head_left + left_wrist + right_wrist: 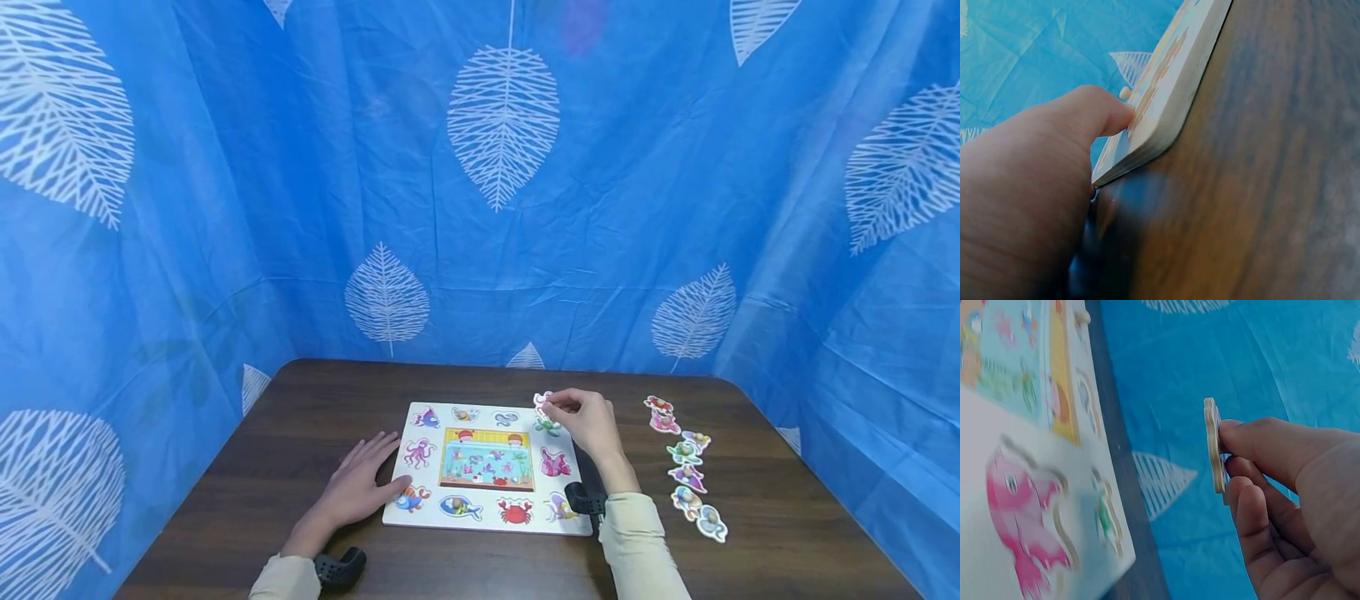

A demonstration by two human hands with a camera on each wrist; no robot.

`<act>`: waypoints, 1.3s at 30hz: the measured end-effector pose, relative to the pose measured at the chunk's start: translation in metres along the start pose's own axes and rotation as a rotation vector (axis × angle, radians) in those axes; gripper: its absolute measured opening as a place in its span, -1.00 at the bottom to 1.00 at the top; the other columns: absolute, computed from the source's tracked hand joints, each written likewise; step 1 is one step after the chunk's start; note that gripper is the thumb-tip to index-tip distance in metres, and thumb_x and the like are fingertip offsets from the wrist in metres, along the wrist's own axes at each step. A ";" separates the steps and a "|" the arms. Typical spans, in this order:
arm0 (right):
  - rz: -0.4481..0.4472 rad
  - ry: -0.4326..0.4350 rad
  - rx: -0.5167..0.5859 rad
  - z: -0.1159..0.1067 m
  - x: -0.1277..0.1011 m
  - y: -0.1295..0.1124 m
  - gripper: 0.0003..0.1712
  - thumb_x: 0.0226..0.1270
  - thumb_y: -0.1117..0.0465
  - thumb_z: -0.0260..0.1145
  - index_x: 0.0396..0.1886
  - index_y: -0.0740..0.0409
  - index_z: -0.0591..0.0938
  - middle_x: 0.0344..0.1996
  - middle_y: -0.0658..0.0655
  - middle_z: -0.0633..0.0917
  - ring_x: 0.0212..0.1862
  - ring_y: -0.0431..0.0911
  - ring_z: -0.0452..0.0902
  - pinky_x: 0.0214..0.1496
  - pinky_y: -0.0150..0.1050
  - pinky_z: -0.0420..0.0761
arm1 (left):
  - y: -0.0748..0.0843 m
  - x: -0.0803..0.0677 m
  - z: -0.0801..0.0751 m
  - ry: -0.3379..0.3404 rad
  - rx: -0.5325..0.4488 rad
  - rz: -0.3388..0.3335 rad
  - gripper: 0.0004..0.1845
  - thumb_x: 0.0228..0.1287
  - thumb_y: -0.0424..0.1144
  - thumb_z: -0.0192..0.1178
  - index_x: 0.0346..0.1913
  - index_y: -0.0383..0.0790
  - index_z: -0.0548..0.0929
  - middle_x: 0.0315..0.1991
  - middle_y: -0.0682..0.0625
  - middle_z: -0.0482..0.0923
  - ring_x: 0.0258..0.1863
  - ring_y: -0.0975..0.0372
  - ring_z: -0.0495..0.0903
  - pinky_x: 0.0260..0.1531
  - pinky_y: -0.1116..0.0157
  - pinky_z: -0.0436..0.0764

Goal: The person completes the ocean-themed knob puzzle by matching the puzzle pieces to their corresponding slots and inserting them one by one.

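Observation:
A flat wooden puzzle piece (pixel 1213 450) is pinched between the thumb and fingers of my right hand (pixel 588 421). In the right wrist view the piece shows edge-on, its printed face turned towards the hand. The head view places it over the far right corner of the white puzzle board (pixel 489 522), close to a green turtle picture (pixel 547 427). My left hand (pixel 360 483) lies at the board's left side with fingers extended on the table. Its thumb (pixel 1107 112) presses on the board's near left corner, beside an orange and blue fish (pixel 412 498).
Several loose knobbed pieces lie in a column on the right of the table, among them a green piece (pixel 684 452), a purple one (pixel 687 477) and a grey one (pixel 712 523). Blue cloth (pixel 480 250) with white leaf prints surrounds the brown table (pixel 300 433).

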State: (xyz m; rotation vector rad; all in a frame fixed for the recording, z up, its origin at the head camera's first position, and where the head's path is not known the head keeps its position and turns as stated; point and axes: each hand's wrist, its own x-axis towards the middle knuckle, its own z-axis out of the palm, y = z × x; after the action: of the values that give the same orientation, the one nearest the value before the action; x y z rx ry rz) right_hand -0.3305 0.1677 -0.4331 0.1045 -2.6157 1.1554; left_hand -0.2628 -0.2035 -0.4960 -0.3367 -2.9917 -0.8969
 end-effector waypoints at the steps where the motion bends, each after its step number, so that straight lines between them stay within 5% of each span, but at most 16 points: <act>1: -0.002 -0.004 0.006 0.003 0.000 -0.003 -0.79 0.28 0.17 0.54 -0.14 0.15 0.83 -0.26 0.10 0.82 -0.29 -0.10 0.63 -0.24 -0.29 0.60 | 0.000 0.000 0.000 -0.001 0.000 0.001 -0.18 0.36 0.19 0.29 0.52 -0.21 0.39 0.56 -0.20 0.28 0.60 -0.12 0.13 0.56 -0.23 0.04; 39: -0.110 -0.265 0.128 0.106 -0.030 -0.084 -0.90 0.27 0.15 0.55 -0.25 0.04 0.85 -0.38 -0.07 0.79 -0.37 -0.24 0.56 -0.29 -0.36 0.57 | 0.001 0.000 0.001 -0.002 0.013 0.010 -0.20 0.36 0.19 0.28 0.51 -0.20 0.41 0.55 -0.20 0.29 0.60 -0.11 0.14 0.57 -0.21 0.05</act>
State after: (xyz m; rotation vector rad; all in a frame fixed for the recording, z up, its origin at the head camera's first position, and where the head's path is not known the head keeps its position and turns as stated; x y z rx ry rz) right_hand -0.3106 0.0312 -0.4495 0.4505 -2.7147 1.3502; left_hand -0.2630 -0.2023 -0.4963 -0.3521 -2.9931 -0.8770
